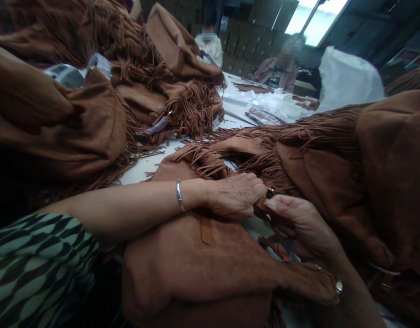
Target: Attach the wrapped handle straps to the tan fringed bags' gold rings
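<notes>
the left hand (235, 196) lies knuckles-up, fingers curled shut on a small brown strap (261, 210), and the right hand (298, 223) meets it from 3 o'clock, thumb and fingers pinched on the same strap end. a dark metal ring (269, 192) sits just above where the fingertips meet. a silver bangle (178, 196) circles the left wrist, and a green-and-black patterned sleeve (35, 264) covers the upper arm at 8 o'clock.

both hands rest on a brown suede bag (196, 264) that fills the view from centre to 6 o'clock; its long axis runs roughly from 8 o'clock to 4 o'clock, with its fringe (203, 159) at 12 o'clock of the hands.

more fringed suede bags crowd in: a pile at 10 o'clock (93, 114), another at 3 o'clock (367, 173), hemming the hands on both sides and hiding most of the white tabletop (141, 166). at 1 o'clock, well apart, two people (281, 68) sit before stacked cartons (251, 41).
</notes>
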A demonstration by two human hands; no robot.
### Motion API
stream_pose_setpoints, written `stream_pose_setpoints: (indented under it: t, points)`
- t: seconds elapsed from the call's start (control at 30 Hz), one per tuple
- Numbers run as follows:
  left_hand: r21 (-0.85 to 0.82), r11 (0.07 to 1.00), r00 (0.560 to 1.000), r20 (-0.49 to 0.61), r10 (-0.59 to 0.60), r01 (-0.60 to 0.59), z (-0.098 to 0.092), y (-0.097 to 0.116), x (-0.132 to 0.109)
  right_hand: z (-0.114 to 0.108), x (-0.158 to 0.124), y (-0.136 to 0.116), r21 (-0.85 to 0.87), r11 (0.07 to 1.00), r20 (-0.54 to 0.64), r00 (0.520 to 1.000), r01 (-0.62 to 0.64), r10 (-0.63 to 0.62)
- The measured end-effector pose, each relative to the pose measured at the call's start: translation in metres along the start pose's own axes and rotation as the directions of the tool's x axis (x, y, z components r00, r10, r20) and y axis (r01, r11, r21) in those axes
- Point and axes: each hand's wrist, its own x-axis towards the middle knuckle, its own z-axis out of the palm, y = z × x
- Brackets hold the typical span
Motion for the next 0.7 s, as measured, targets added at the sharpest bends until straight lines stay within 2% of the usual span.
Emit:
stream_pose_setpoints:
  t: [0.1,0.23,0.37,0.53,0.7]
  points:
    - [-0.059,0.998,0.999,-0.033,0.005,-0.007,-0.0014,-0.0023,-0.0007,-0.0045,0.0015,-0.0006,0.072,0.997,0.036,0.999,-0.027,0.024]
    - [-0.005,0.999,0.992,-0.113,-0.047,0.047,-0.0057,-0.0070,-0.0031,-0.0078,0.0000,-0.0048,0.158,0.985,0.041,0.997,-0.073,0.067]
    - [0.026,0.999,0.999,-0.029,-0.019,0.020,-0.0084,-0.0094,-0.0041,-0.0054,-0.0003,-0.0060,0.208,0.973,0.024,0.995,-0.096,0.093]
    - [0.104,0.995,0.999,0.043,0.002,-0.007,-0.0016,-0.0096,0.0014,-0.0004,0.0026,-0.0017,0.270,0.957,-0.038,0.993,-0.101,0.115]
    - [0.081,0.996,0.998,0.066,0.017,-0.023,0.0004,-0.0069,0.0020,0.0002,0.0081,0.0031,0.276,0.948,0.022,0.987,-0.161,0.161]
